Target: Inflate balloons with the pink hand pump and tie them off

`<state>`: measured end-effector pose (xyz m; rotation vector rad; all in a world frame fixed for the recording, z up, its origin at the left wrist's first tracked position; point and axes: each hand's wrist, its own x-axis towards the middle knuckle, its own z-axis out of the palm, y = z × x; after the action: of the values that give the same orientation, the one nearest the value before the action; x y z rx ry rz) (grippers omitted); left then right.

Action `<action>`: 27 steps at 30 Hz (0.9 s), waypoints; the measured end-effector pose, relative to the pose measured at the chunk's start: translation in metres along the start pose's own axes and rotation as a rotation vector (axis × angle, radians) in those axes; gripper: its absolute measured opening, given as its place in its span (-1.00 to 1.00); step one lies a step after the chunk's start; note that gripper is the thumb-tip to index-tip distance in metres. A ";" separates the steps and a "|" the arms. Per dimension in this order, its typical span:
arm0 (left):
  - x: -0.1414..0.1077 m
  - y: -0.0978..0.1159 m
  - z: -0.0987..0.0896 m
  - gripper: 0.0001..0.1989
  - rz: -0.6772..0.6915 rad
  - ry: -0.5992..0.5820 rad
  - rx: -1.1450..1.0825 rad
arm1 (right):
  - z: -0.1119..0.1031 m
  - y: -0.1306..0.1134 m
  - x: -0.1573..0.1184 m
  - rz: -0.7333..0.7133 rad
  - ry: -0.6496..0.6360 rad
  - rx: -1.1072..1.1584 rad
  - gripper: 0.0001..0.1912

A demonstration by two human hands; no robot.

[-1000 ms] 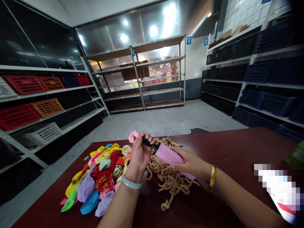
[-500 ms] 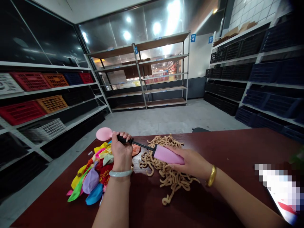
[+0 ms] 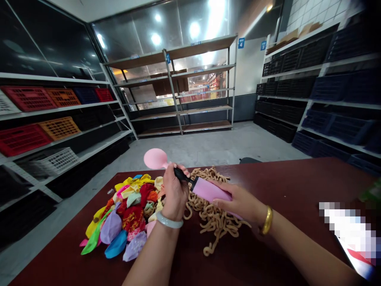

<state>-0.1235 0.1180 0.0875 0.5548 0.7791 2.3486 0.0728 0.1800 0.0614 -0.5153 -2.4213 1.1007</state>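
Pump handle (image 3: 182,174) slid back in; my left fingers (image 3: 175,188) gripped it, pink balloon attached; right held pink barrel (image 3: 208,190) above brown table (image 3: 276,190), shelving (image 3: 205,113) beyond.

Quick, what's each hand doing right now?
Left hand: closed around the black handle of the pink balloon pump.
Right hand: closed around the pump's pink barrel.
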 end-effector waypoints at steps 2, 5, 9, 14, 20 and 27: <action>-0.005 -0.006 0.005 -0.75 -0.033 -0.016 -0.006 | 0.005 -0.002 0.000 -0.007 0.019 0.001 -0.31; -0.004 -0.002 0.005 -0.73 -0.032 -0.003 -0.015 | 0.009 -0.010 -0.001 0.007 0.012 -0.041 -0.29; 0.012 0.022 -0.009 -0.78 0.049 0.044 -0.026 | 0.003 -0.016 -0.002 0.063 -0.051 -0.291 -0.41; 0.015 0.030 -0.012 -0.78 0.174 0.097 -0.047 | -0.015 -0.009 -0.004 0.158 0.016 -0.765 -0.62; -0.020 -0.009 0.017 -0.77 0.083 0.012 -0.084 | -0.014 -0.019 -0.007 0.164 0.264 -0.920 -0.66; -0.043 -0.027 0.033 -0.77 0.030 -0.048 0.023 | 0.004 -0.027 -0.007 0.139 0.274 -0.878 -0.69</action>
<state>-0.0632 0.1210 0.0865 0.6350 0.7818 2.3471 0.0725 0.1578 0.0781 -1.0275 -2.5344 -0.0697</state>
